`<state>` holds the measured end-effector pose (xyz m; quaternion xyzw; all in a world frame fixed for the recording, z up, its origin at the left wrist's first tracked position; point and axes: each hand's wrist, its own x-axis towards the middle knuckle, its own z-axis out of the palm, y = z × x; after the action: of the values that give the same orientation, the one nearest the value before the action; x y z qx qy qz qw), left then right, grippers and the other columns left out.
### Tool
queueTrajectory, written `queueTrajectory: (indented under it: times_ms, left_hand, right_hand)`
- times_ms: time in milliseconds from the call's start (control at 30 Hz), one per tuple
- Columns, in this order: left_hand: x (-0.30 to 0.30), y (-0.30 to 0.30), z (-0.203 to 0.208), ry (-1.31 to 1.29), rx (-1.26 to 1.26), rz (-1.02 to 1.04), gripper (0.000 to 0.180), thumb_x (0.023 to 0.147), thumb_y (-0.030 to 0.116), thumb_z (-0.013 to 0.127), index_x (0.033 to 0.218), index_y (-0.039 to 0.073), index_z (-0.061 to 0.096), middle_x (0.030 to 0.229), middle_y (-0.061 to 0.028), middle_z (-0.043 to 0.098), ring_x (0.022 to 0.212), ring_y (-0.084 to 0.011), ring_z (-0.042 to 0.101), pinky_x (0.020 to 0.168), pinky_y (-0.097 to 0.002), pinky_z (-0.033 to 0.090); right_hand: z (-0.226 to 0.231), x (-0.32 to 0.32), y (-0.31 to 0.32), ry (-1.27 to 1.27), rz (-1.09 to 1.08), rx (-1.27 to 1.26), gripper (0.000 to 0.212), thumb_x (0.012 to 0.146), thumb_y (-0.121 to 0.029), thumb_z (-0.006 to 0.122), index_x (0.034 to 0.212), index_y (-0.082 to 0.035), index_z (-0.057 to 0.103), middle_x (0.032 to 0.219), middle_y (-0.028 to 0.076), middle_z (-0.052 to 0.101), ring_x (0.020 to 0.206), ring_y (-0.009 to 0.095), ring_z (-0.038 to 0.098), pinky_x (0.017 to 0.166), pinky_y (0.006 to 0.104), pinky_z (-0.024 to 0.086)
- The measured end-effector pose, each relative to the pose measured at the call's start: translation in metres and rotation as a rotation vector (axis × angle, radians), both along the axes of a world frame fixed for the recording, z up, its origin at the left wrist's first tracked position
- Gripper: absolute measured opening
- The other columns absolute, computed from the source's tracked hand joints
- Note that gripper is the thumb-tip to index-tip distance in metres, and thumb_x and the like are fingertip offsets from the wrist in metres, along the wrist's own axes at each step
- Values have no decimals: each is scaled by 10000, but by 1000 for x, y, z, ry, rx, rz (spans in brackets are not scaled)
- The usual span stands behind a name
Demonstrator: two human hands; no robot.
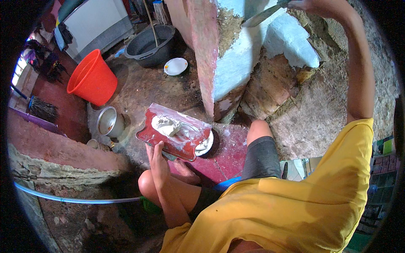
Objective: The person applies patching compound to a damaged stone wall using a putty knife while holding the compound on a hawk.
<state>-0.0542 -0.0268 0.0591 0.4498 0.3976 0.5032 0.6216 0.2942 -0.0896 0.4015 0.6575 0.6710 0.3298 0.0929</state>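
At the bottom of my view, a yellow shirt (pixel 270 206) and dark shorts (pixel 261 158) belong to the person wearing my camera. Left of centre, I see the left hand (pixel 157 156) gripping the near edge of a red board (pixel 147 130), its fingertips partly hidden beneath. A mound of white paste (pixel 166 125) sits on the board, with more smeared toward its right end. Just beyond that end I make out part of a bowl (pixel 213 142) with white paste in it, on the red floor patch.

At the top right, the right hand (pixel 298 5) is closed around the handle of a flat-bladed scraper (pixel 263 18), though my top edge crops the grip. The blade overlaps the pale blue-white wall (pixel 236 63); I cannot tell whether they touch. Rough stone (pixel 270 86) shows below that coating.

Farther off, at left, I have a metal pot (pixel 120 125), then a red bucket (pixel 95 86). Near the upper middle, a white plate (pixel 175 66) lies just beside a black tub (pixel 157 60) with a stick (pixel 150 21) standing in it. A white panel (pixel 101 27) leans at upper left.
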Motion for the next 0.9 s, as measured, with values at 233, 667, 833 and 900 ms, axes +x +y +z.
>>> queueTrajectory:
  times_ms: [233, 667, 833, 900]
  left_hand:
    - [2, 3, -4, 55, 27, -19, 406, 834, 63, 471, 1230, 1, 410, 1126, -66, 499, 1014, -163, 472, 913, -283, 338]
    - [4, 5, -6, -64, -2, -64, 404, 841, 55, 466, 1237, 11, 401, 1108, -53, 504, 993, -151, 482, 886, -272, 355]
    - [-2, 4, -7, -61, -34, -28, 407, 832, 46, 464, 1235, 29, 411, 1093, -45, 519, 966, -152, 502, 864, -274, 374]
    - [-1, 6, -9, -127, -73, -60, 421, 823, 54, 474, 1239, 31, 412, 1088, -52, 528, 953, -157, 514, 855, -279, 385]
  right_hand:
    - [-21, 10, 2, -126, -137, -131, 119, 569, -116, 632, 654, -33, 632, 666, 131, 621, 700, 281, 621, 646, 378, 454]
    - [9, -3, 3, -124, -87, 36, 203, 546, -106, 640, 742, -81, 687, 687, 124, 626, 755, 280, 603, 764, 367, 406]
    - [23, -3, -23, 56, -116, 113, 248, 618, -120, 635, 860, -93, 684, 791, 107, 641, 856, 244, 598, 813, 377, 420]
    - [8, 32, -62, 194, 48, 213, 246, 727, -138, 620, 965, -88, 661, 878, 90, 648, 909, 202, 587, 844, 355, 421]
